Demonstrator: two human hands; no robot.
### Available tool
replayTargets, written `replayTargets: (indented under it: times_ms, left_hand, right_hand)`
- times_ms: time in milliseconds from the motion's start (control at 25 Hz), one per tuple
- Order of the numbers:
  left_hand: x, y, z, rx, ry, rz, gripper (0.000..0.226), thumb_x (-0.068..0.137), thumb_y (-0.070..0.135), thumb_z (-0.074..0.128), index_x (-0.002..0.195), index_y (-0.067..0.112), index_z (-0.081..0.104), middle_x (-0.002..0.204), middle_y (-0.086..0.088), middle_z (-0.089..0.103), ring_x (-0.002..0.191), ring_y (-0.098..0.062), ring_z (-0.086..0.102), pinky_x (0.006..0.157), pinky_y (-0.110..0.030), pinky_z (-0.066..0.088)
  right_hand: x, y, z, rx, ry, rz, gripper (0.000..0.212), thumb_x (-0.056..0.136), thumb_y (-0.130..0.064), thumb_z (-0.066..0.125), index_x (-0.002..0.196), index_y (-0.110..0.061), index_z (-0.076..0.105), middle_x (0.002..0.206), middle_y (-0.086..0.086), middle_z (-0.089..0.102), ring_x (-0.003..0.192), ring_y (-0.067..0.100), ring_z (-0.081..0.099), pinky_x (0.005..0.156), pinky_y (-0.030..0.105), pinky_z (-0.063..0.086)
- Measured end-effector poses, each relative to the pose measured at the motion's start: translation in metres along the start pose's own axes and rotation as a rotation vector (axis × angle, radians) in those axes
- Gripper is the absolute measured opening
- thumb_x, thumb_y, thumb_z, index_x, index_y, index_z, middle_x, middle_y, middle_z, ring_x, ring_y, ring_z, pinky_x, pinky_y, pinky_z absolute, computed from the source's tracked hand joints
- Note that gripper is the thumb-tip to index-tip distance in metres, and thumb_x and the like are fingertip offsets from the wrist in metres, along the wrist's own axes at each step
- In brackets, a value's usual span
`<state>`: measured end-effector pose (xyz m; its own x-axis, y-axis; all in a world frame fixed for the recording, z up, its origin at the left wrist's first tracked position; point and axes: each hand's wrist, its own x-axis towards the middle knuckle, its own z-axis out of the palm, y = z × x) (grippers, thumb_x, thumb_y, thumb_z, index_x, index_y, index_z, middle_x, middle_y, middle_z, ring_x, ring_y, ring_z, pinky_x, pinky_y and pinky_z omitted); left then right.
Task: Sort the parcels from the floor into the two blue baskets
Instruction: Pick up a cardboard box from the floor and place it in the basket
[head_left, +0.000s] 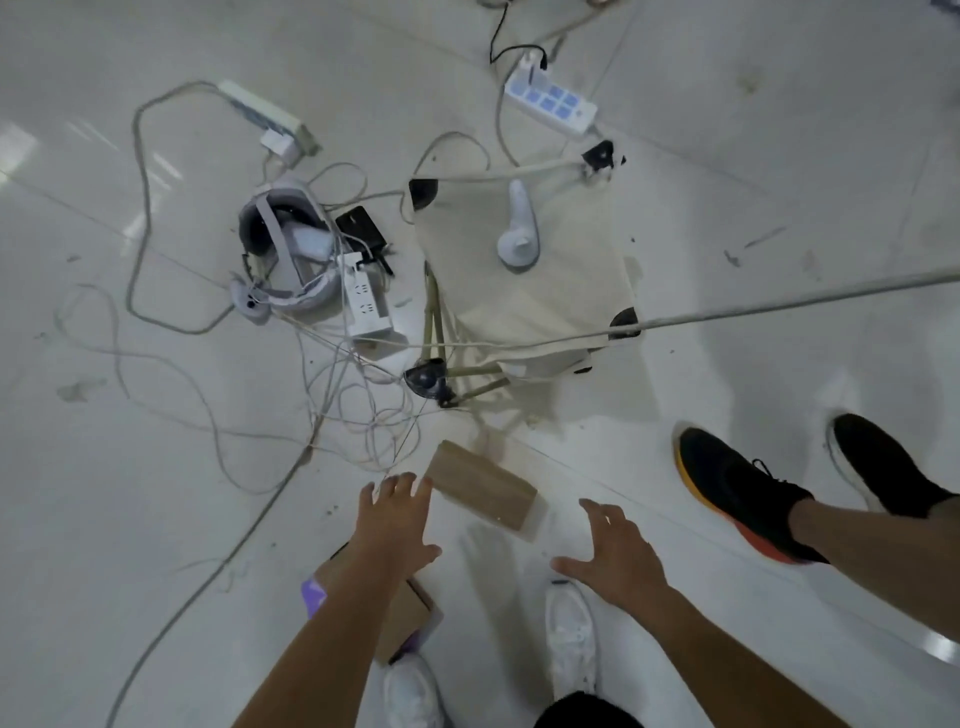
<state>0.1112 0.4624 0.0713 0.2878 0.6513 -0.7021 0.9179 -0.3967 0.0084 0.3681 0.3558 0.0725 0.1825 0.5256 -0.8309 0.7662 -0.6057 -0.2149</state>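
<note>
I am looking straight down at a pale tiled floor (130, 493) from a camera worn on the head. Both my hands reach down toward a small brown cardboard parcel (480, 483) lying flat on the floor just ahead of my feet. My left hand (395, 519) has its fingers (402, 486) spread and straight, the tips just beside the parcel's near left edge; whether they touch it I cannot tell. My right hand (613, 553) is also spread wide, gripping nothing, near the parcel's right end but apart from it. The two hands flank the parcel, so I judge they are set to close in on it from both sides and lift it

A second brown parcel (405, 618) with purple tape lies under my left forearm, partly hidden, beside my white shoes (569, 639). The blue baskets are not in view

Beyond the parcel stands a cream fabric folding stool (545, 291) with a white controller (519, 228) resting on its seat. To its left lie a headset (283, 249), power strips (550, 101) and a tangle of cables (363, 410), some trailing close to the parcel, which could snag a lift. Another person's dark shoes (737, 488) stand at right
</note>
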Motion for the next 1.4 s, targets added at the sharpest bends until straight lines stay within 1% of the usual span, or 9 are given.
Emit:
replayTargets:
  times_ms: [280,480,640,760,880,1080,1200,1320,1400]
  left_hand:
    - [0.114,-0.009,0.081,-0.199,0.063,-0.059,0.091,0.075,0.053,0.071,0.147,0.016,0.027,0.148,-0.007,0.035,0.134,-0.028,0.037,0.107,-0.043,0.033]
    - [0.165,-0.007,0.111,-0.531,0.011,-0.195,0.078,0.075,0.025,0.075,0.138,0.002,0.036,0.133,-0.016,0.047,0.123,-0.035,0.045,0.096,-0.043,0.041]
    - [0.154,-0.005,0.156,-0.626,0.016,-0.155,0.061,0.069,0.009,0.07,0.124,0.003,0.046,0.115,-0.016,0.054,0.107,-0.035,0.054,0.084,-0.041,0.048]
    - [0.118,0.003,0.176,-0.805,-0.032,-0.227,0.069,0.074,0.003,0.07,0.136,0.006,0.041,0.121,-0.017,0.045,0.104,-0.034,0.053,0.081,-0.029,0.04]
    - [0.095,0.006,0.195,-0.859,-0.084,-0.263,0.08,0.077,0.014,0.074,0.144,0.007,0.032,0.126,-0.019,0.045,0.111,-0.035,0.053,0.09,-0.032,0.041]
    - [0.094,0.004,0.226,-0.938,-0.108,-0.27,0.084,0.07,0.029,0.08,0.14,0.009,0.036,0.121,-0.013,0.057,0.112,-0.03,0.058,0.092,-0.042,0.05]
    - [0.093,0.011,0.234,-0.781,-0.099,-0.183,0.094,0.067,0.032,0.082,0.142,0.008,0.03,0.131,-0.015,0.047,0.117,-0.031,0.052,0.093,-0.04,0.047]
    - [0.096,0.018,0.238,-0.19,-0.003,0.001,0.124,0.063,0.047,0.082,0.15,0.01,0.001,0.155,-0.02,0.008,0.142,-0.038,0.019,0.114,-0.052,0.025]
    - [0.099,0.025,0.244,0.053,-0.024,0.142,0.132,0.064,0.051,0.08,0.15,0.011,-0.011,0.157,-0.021,-0.012,0.146,-0.041,-0.004,0.118,-0.055,0.006]
  right_hand:
    - [0.105,0.004,0.082,0.294,-0.076,0.14,0.095,0.079,-0.045,0.076,0.151,-0.016,0.02,0.146,0.011,0.037,0.132,0.028,0.044,0.1,0.032,0.04]
    - [0.16,-0.003,0.117,0.525,-0.135,0.259,0.091,0.084,-0.022,0.075,0.153,-0.012,0.017,0.147,0.014,0.041,0.132,0.031,0.045,0.1,0.029,0.038]
    - [0.175,-0.001,0.134,0.659,-0.174,0.259,0.073,0.082,-0.014,0.075,0.144,-0.012,0.038,0.135,0.011,0.056,0.12,0.028,0.055,0.103,0.036,0.044]
    - [0.155,0.004,0.143,0.68,-0.142,0.284,0.072,0.079,-0.018,0.078,0.141,-0.015,0.042,0.125,0.01,0.062,0.111,0.027,0.06,0.098,0.038,0.049]
    - [0.142,0.011,0.148,0.705,-0.1,0.309,0.057,0.082,-0.017,0.072,0.136,-0.015,0.051,0.122,0.013,0.064,0.105,0.028,0.064,0.092,0.036,0.053]
    - [0.148,0.013,0.162,0.561,-0.059,0.313,0.056,0.088,-0.013,0.063,0.141,-0.012,0.045,0.132,0.014,0.059,0.115,0.03,0.058,0.099,0.038,0.047]
    - [0.145,0.017,0.175,0.432,-0.074,0.201,0.086,0.079,-0.025,0.078,0.148,-0.01,0.029,0.139,0.016,0.048,0.116,0.028,0.054,0.098,0.037,0.046]
    - [0.146,0.021,0.191,-0.274,0.134,-0.115,0.132,0.056,-0.061,0.084,0.156,-0.016,0.01,0.156,0.022,0.02,0.143,0.038,0.026,0.113,0.053,0.03]
    - [0.154,0.02,0.205,-0.628,0.136,-0.294,0.141,0.051,-0.065,0.084,0.157,-0.02,0.003,0.161,0.022,0.007,0.148,0.041,0.007,0.116,0.06,0.013]
